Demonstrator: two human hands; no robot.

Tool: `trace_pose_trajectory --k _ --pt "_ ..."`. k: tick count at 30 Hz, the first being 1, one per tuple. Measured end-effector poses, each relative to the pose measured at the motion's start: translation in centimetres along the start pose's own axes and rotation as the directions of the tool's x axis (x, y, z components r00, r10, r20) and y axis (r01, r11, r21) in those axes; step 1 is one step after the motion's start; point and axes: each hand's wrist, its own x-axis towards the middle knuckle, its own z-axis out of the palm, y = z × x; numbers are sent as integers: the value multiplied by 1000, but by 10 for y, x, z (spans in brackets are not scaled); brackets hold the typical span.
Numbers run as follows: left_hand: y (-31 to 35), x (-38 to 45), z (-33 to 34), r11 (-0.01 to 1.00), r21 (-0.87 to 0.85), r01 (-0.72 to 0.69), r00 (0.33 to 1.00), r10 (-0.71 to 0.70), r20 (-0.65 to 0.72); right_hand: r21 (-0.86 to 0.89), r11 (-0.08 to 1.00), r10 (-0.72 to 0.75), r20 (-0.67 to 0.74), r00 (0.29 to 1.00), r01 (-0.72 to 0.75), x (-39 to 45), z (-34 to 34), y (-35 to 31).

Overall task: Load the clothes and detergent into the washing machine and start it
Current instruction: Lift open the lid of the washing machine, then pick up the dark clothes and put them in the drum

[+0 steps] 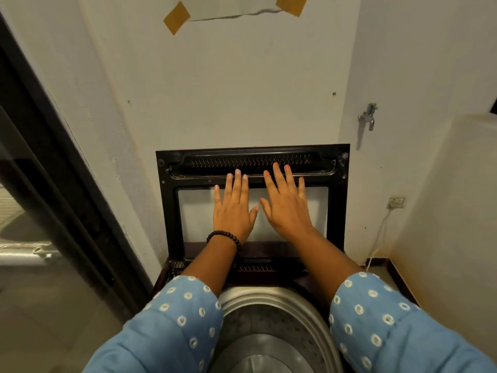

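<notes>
The top-loading washing machine's lid (166,211) stands raised against the wall, a black frame round a clear pane. My left hand (233,211) and my right hand (285,205) lie side by side in front of the pane with straight, spread fingers, fingertips near the lid's upper bar; neither holds anything. Whether they touch the lid I cannot tell. Below my forearms the grey metal drum (271,313) is open. No clothes or detergent are in view.
A white wall rises behind the machine, with a taped paper (234,6) high up. A tap (369,115) sticks out at the right, above a wall socket (396,202) with a cord. A dark door frame (61,184) runs down the left side.
</notes>
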Motion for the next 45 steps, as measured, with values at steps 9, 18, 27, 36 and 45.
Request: trace_pose_trajectory --k 9,18,27,36,45 --pt "-10 -93 36 999 22 -28 982 24 189 5 997 78 210 975 -81 -95 33 -25" --pt "-8 -170 68 996 21 -87 931 74 358 -107 982 181 330 926 -154 -185 65 -34" --pt "17 -202 80 957 -81 -280 866 288 408 -154 942 335 365 869 -298 -248 48 -34" --pt "81 -203 84 853 -241 -464 810 518 274 -248 821 565 237 790 -513 -289 14 -4" --pt "159 -191 82 684 -398 -611 671 715 197 -247 668 743 157 651 -702 -323 -12 41"
